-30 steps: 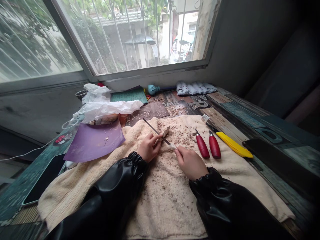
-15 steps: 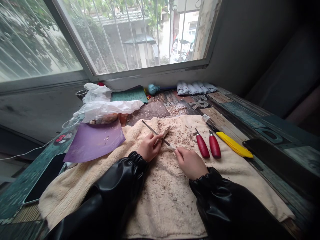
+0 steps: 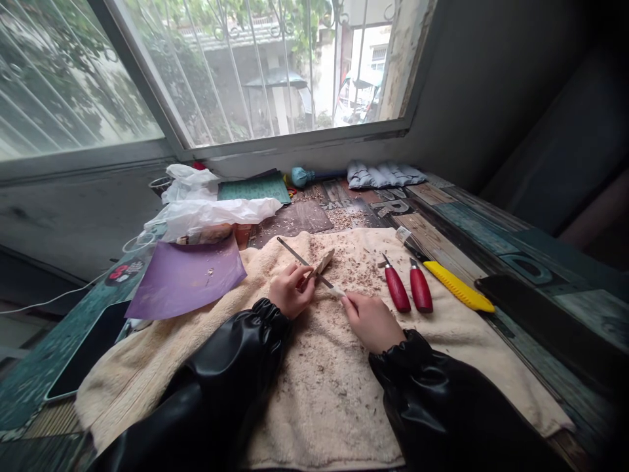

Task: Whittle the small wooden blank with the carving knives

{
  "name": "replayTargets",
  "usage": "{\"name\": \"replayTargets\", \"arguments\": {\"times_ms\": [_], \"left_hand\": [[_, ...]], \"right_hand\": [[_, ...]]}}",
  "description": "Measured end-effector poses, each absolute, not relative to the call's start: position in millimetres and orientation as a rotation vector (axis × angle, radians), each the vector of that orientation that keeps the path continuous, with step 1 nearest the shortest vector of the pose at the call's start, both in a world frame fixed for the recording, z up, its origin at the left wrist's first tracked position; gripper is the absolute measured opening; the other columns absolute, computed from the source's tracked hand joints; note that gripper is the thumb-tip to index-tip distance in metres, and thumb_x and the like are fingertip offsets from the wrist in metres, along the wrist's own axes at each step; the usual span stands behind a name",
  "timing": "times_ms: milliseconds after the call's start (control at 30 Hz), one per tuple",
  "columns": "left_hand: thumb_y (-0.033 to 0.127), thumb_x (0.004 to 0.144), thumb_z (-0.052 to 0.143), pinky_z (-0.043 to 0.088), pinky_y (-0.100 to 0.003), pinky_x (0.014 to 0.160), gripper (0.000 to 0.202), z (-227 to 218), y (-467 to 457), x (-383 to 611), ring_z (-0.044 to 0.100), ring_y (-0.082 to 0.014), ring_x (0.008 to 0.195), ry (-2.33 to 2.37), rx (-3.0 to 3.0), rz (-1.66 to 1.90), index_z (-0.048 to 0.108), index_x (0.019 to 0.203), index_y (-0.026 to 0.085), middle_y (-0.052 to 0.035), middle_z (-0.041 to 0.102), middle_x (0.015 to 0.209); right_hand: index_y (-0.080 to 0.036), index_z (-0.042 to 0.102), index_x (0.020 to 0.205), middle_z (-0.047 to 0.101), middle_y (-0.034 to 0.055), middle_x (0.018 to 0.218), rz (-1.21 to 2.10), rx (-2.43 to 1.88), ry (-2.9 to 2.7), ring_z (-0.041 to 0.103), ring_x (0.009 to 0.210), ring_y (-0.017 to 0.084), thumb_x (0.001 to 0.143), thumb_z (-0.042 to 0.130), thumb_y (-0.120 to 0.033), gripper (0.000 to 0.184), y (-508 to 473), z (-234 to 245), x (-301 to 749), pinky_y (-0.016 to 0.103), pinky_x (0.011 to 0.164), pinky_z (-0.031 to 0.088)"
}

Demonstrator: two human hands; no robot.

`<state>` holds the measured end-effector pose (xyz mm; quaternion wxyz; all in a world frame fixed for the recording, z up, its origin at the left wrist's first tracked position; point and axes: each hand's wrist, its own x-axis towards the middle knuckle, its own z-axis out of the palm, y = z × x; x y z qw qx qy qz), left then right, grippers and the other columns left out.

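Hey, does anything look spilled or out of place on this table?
Yes: loose shavings lie scattered over the beige cloth and the table beyond, with a few bits on the purple sheet, uncollected and messy.

The bench [image 3: 462, 213] is a patchwork of worn planks in teal, brown and black, with a beige towel [image 3: 339, 406] spread over its middle. Beyond that I see wood shavings [image 3: 346, 217] and a grey quilted pad [image 3: 386, 175]; a dark-screened tablet [image 3: 87, 354] lies at the left.

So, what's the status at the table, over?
Left hand pinching small wooden piece. Right hand gripping thin metal tool. Shavings litter the towel; hands unobstructed.
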<state>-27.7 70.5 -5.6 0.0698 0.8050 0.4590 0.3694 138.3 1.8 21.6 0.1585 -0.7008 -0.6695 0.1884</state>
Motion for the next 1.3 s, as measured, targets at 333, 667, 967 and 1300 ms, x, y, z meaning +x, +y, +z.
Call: {"name": "replayTargets", "arguments": {"times_ms": [333, 667, 967, 1300], "left_hand": [[0.029, 0.077, 0.048, 0.046, -0.018, 0.054, 0.019, -8.0, 72.7, -29.3, 0.051, -0.0082, 0.061, 1.459, 2.431, 1.093, 0.059, 0.090, 0.019, -0.0022, 0.054, 0.077], [0.027, 0.077, 0.049, 0.045, -0.022, 0.060, 0.015, -7.4, 75.4, -29.5, 0.052, -0.0101, 0.062, 1.481, 2.351, 1.106, 0.056, 0.086, 0.017, -0.0024, 0.057, 0.076], [0.027, 0.076, 0.050, 0.042, -0.021, 0.056, 0.011, -10.3, 77.6, -33.9, 0.050, -0.0093, 0.058, 1.283, 2.389, 1.073, 0.054, 0.075, 0.017, -0.0007, 0.055, 0.068], [0.030, 0.074, 0.052, 0.039, -0.023, 0.052, 0.014, -11.7, 74.9, -29.8, 0.048, -0.0100, 0.053, 1.524, 2.296, 1.105, 0.052, 0.070, 0.017, -0.0004, 0.053, 0.064]], "right_hand": [[-0.017, 0.058, 0.092, 0.061, 0.0058, 0.071, 0.551, -1.954, -1.959, 0.052, 0.063, 0.014, 0.084, 0.030, -0.025, 0.029, 3.4, 20.7, 132.2, 0.023, 0.054, 0.029], [-0.019, 0.054, 0.103, 0.063, 0.0062, 0.080, 0.556, -1.980, -1.991, 0.055, 0.072, 0.015, 0.084, 0.031, -0.020, 0.030, -9.6, 31.1, 130.4, 0.022, 0.060, 0.033], [-0.023, 0.057, 0.093, 0.062, 0.0046, 0.074, 0.430, -2.110, -1.970, 0.053, 0.068, 0.015, 0.085, 0.031, -0.026, 0.028, -7.4, 27.3, 131.5, 0.022, 0.055, 0.028], [-0.019, 0.053, 0.086, 0.059, 0.0049, 0.069, 0.485, -2.197, -1.999, 0.051, 0.061, 0.013, 0.087, 0.026, -0.027, 0.029, -13.5, 24.5, 120.7, 0.023, 0.053, 0.025]]}}
